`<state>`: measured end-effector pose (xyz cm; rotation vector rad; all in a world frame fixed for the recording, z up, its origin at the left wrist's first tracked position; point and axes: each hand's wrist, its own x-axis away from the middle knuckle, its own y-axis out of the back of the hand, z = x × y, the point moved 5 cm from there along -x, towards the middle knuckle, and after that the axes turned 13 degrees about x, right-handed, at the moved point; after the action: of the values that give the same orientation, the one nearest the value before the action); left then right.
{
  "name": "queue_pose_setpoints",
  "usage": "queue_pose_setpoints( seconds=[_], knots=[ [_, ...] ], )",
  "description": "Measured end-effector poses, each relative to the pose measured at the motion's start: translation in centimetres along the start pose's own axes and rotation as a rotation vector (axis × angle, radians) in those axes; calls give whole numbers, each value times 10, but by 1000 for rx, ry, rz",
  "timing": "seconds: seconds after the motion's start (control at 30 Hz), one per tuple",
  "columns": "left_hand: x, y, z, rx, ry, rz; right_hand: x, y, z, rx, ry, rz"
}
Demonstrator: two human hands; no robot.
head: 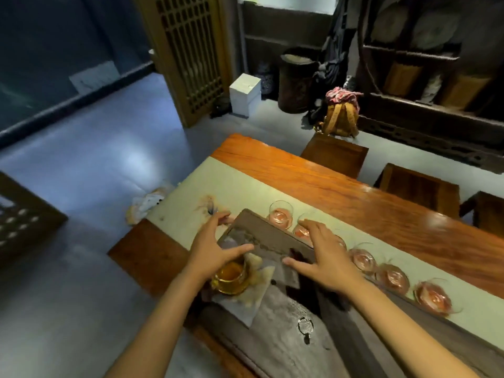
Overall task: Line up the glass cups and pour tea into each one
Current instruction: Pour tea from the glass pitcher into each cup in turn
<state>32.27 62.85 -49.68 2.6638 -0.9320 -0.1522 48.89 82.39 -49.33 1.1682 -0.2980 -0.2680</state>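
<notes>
Several small glass cups stand in a row on the pale green runner (pixel 240 186), from the far cup (pixel 281 215) to the nearest cup (pixel 432 296). A glass pitcher of amber tea (pixel 230 276) rests on a crumpled cloth (pixel 253 293) over the stone tea tray (pixel 272 345). My left hand (pixel 215 246) hovers just above the pitcher, fingers spread and empty. My right hand (pixel 324 257) is spread open over the tray's far end, partly hiding one or two cups behind it. Whether the cups hold tea is unclear.
The wooden table (pixel 381 203) runs to the right, with wooden stools (pixel 334 154) along its far side. A small glass lid (pixel 305 324) lies on the tray. On the floor beyond are a white box (pixel 244 95), a lattice screen and dark shelves.
</notes>
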Motion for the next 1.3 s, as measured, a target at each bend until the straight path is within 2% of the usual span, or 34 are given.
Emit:
queue_pose_setpoints(
  seconds=[0.2,0.47,0.83,1.0,1.3],
  knots=[
    [58,45,44,84,115,-195,-11,-40,46,-73,155,145],
    [103,35,79,120,205,-250,-17,-80,68,-141,138,220],
    [109,20,102,283,243,-222,-22,-114,78,-274,116,153],
    [105,16,95,295,240,-159,-25,-118,80,-258,161,171],
    [101,19,88,318,207,-176,-25,-116,86,-285,156,139]
  ],
)
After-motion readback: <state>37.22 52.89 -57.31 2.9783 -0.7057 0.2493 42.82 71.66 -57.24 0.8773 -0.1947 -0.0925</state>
